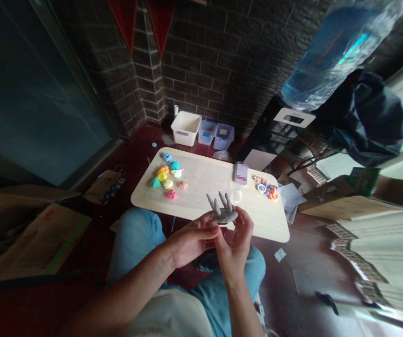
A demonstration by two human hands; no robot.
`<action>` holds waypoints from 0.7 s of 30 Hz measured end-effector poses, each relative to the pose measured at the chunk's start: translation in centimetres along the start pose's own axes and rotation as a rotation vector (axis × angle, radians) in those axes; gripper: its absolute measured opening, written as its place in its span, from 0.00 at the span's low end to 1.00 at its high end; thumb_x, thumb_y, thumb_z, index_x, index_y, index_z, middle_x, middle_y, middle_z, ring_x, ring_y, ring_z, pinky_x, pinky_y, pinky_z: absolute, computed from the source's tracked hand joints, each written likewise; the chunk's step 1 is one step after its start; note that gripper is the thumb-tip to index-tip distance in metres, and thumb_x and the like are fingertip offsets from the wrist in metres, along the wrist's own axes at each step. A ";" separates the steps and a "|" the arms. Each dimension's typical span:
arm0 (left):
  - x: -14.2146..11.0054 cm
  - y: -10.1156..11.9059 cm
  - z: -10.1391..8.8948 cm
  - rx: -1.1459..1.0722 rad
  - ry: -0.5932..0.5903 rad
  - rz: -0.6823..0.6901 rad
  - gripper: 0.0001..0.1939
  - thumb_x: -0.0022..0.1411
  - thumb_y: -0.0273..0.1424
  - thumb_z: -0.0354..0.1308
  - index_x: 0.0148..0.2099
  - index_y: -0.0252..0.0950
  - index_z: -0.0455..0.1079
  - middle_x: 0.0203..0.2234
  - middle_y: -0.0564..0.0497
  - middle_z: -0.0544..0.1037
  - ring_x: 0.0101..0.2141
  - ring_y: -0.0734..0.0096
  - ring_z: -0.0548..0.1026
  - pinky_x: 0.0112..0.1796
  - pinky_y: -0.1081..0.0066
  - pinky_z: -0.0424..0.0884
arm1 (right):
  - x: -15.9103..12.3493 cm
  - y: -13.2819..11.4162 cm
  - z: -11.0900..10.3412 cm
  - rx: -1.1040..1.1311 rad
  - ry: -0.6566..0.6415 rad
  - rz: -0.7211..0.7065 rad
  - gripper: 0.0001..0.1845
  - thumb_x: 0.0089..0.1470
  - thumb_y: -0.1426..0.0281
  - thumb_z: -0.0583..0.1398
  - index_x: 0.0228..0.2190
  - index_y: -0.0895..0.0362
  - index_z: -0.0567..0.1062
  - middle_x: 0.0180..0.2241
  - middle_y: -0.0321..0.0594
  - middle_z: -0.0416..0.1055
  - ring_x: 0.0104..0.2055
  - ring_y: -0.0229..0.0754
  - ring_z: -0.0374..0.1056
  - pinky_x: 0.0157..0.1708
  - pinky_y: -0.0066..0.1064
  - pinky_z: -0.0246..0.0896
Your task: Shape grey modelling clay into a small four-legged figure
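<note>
Between both hands, above the near edge of the table, is a grey clay figure [224, 215] with a rounded body and several thin prongs pointing up. My left hand [194, 238] grips it from the left, its fingers closed under and beside the body. On the other side my right hand [235, 236] curls its fingers and thumb around the figure's right end. The figure's underside is hidden by the fingers. Beyond the hands, soft clay lumps, among them a pink lump [171, 194], a green lump [156, 182] and an orange lump [163, 171], lie on a clear mat [201, 180].
The pale table [260, 220] bears a small box [241, 173] and a cluster of coloured clay pieces [272, 192] at right. Behind it stand a white bin [186, 128] and blue-lidded plastic boxes [223, 136]. A water dispenser [267, 135] stands back right; cardboard boxes [36, 238] lie left.
</note>
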State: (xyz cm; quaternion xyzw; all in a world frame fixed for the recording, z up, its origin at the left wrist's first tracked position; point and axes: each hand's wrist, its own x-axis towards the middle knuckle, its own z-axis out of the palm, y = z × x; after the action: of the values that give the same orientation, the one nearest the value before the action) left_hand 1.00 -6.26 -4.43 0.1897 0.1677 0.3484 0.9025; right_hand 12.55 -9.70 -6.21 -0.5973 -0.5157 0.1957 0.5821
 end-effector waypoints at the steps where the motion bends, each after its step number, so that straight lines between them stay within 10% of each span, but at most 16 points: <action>1: 0.0 0.4 -0.2 -0.012 0.019 -0.005 0.23 0.53 0.24 0.67 0.52 0.39 0.72 0.46 0.48 0.77 0.45 0.66 0.73 0.45 0.68 0.66 | 0.1 -0.1 -0.3 0.036 -0.013 0.022 0.30 0.55 0.65 0.63 0.56 0.52 0.59 0.53 0.51 0.65 0.54 0.50 0.66 0.54 0.50 0.63; 14: 2.2 1.0 -4.1 -0.350 0.027 -0.237 0.24 0.67 0.46 0.47 0.46 0.29 0.71 0.36 0.40 0.81 0.38 0.60 0.79 0.45 0.61 0.68 | 5.4 -4.8 -5.5 -0.404 -0.803 -0.166 0.31 0.54 0.68 0.61 0.59 0.54 0.63 0.49 0.49 0.71 0.44 0.48 0.73 0.42 0.41 0.70; 21: 2.5 -0.6 -5.1 -0.347 -0.078 -0.301 0.25 0.66 0.47 0.48 0.40 0.28 0.74 0.31 0.41 0.82 0.37 0.58 0.80 0.48 0.58 0.67 | 6.0 -5.8 -4.7 -0.602 -0.936 -0.251 0.31 0.52 0.67 0.59 0.59 0.56 0.67 0.44 0.49 0.75 0.38 0.47 0.74 0.38 0.39 0.70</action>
State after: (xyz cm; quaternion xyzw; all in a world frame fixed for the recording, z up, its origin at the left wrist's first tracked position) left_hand 0.89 -3.79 -9.57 0.0179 0.0967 0.2261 0.9691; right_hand 16.60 -8.20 2.33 -0.5209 -0.8186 0.2132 0.1145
